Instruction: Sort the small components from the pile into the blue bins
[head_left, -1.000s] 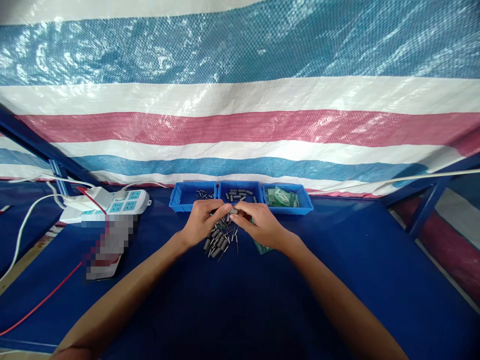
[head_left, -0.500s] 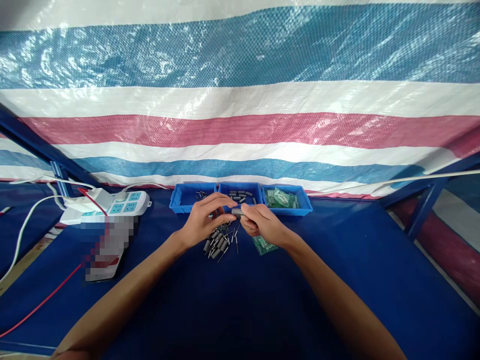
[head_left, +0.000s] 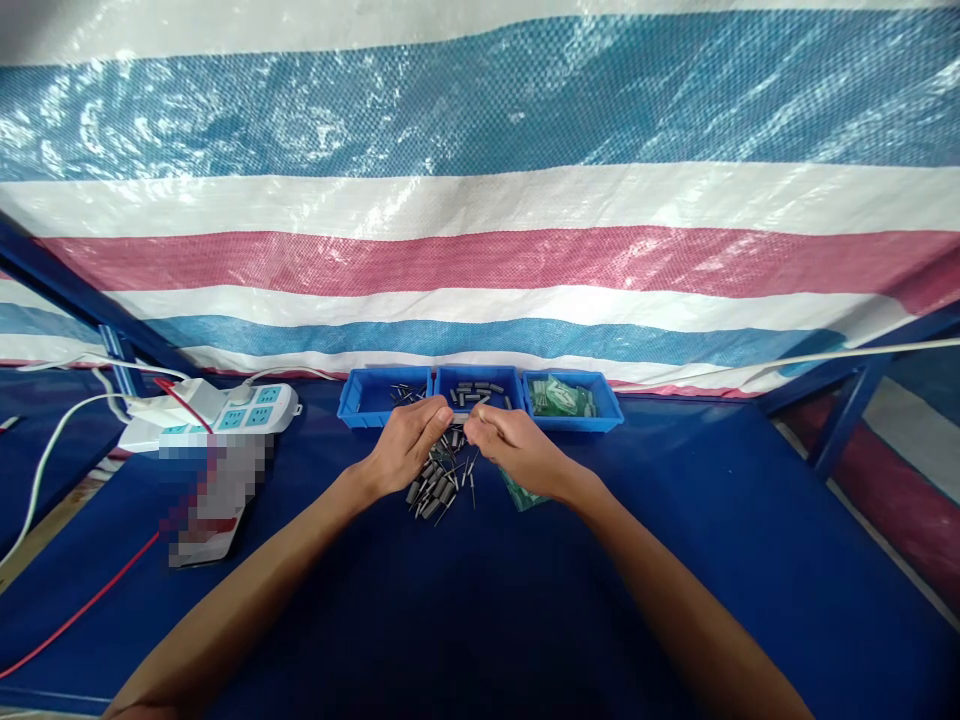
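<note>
My left hand [head_left: 409, 442] and my right hand [head_left: 521, 447] meet just in front of the middle blue bin, fingertips nearly touching. A small light metallic piece [head_left: 460, 418] spans the gap between them, its ends hidden by the closed fingers. Beneath and between the hands lies a pile of grey cylinders with metal pins [head_left: 433, 488]. A green bag [head_left: 520, 492] is partly covered by my right hand. Behind stand the left bin [head_left: 360, 395] with pins, the middle bin [head_left: 480, 373] with grey cylinders, and the right bin [head_left: 613, 402] with green packets.
On the left are a white power strip [head_left: 262, 408] with cables, a red cable [head_left: 90, 602] and a partly pixelated phone [head_left: 206, 545]. A striped sheet [head_left: 480, 260] hangs behind the blue table [head_left: 712, 530]. Blue frame posts [head_left: 847, 420] stand at both sides.
My left hand's fingers have closed from a loose curve. The grey cylinder seen at my right fingertips is no longer visible; a thin light piece now shows between both hands.
</note>
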